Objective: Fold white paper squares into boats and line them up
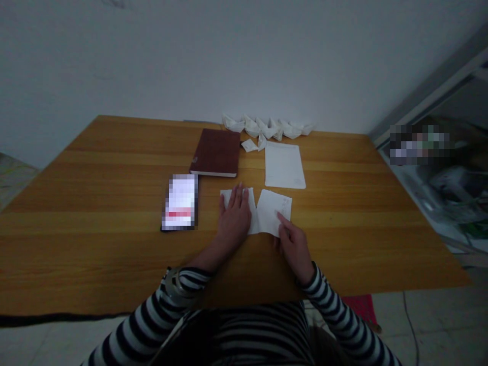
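A white sheet of paper (268, 216) lies in front of me, parted by a V-shaped gap at the top, with its two parts meeting near the lower edge. My left hand (235, 216) rests flat on the left part, fingers stretched out. At the right part's lower right corner, my right hand (293, 244) grips the paper, index finger on top. The fingers beneath are partly hidden. Small printed marks show on that part. Beyond it lies a separate white pad or stack of paper (284, 165).
A dark red notebook (216, 152) lies behind my left hand, and a phone (180, 202) with a lit screen is to its left. Several folded paper boats (269, 128) line the wall, with a small folded paper piece (249, 146) before them. The wooden table (95, 213) meets the wall.
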{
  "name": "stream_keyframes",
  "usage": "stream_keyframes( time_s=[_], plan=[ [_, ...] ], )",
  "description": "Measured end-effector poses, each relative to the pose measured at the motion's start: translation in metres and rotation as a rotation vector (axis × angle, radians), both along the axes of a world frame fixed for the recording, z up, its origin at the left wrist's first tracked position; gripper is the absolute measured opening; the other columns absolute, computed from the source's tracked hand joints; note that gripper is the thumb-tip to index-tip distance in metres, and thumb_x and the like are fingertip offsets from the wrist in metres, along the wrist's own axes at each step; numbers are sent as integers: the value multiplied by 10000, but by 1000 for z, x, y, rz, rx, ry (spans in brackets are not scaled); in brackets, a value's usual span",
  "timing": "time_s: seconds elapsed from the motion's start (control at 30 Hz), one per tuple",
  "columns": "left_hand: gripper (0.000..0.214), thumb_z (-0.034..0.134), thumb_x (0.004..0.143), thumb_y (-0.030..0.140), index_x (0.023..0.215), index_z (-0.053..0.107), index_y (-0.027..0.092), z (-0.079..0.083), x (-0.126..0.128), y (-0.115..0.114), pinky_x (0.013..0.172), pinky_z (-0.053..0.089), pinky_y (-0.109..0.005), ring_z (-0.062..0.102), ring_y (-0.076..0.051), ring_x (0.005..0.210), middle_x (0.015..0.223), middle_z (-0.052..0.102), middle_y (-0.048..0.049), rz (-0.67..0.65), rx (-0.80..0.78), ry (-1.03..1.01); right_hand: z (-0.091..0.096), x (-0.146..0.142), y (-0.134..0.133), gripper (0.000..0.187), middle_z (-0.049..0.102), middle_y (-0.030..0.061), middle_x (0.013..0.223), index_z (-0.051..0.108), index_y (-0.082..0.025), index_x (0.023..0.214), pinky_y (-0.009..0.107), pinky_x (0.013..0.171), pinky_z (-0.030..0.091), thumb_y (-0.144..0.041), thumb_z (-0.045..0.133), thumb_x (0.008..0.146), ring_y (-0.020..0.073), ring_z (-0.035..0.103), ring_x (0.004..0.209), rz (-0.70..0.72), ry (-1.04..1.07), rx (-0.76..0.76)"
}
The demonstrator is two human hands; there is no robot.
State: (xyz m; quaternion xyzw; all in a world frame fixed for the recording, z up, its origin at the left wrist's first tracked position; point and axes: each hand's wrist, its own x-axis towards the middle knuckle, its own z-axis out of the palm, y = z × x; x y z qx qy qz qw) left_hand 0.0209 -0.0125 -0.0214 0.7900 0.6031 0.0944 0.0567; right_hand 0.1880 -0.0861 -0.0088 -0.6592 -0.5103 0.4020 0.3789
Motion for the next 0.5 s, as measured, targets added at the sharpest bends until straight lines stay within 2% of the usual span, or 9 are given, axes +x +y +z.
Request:
stream_keyframes(
  time_s=[0.1, 0.23, 0.37, 0.5],
  plan=[
    [573, 303, 964, 187, 1526, 316, 72, 0, 2, 0, 1211, 121, -600, 162, -262, 1532, 1643, 201, -141, 18, 6, -7, 1, -7, -4, 503, 725, 98, 770, 565, -93, 1390, 302, 605, 468, -297, 377, 970, 194, 615, 616, 27, -379, 59],
    [574, 312, 957, 181, 1522, 326, 76, -1, 5, 0, 1203, 128, -615, 177, -262, 1528, 1638, 211, -148, 41, 1, -14, 4, -12, -10, 485, 749, 141, 899, 520, -105, 1431, 308, 680, 467, -198, 375, 977, 225, 677, 747, 107, -734, 18],
    [576, 318, 951, 175, 1516, 333, 63, 1, 5, 0, 1202, 124, -620, 170, -265, 1530, 1635, 215, -158, 37, -6, -7, 5, -13, -15, 503, 756, 125, 887, 453, -128, 1480, 292, 668, 465, -183, 401, 983, 223, 696, 753, 150, -900, -51],
    [583, 323, 946, 171, 1520, 323, 65, 2, 4, 1, 1200, 121, -622, 159, -264, 1532, 1640, 197, -152, 32, -28, 5, 7, -12, -16, 511, 760, 122, 899, 424, -138, 1497, 299, 653, 472, -196, 397, 989, 229, 702, 746, 153, -959, -73]
  ],
)
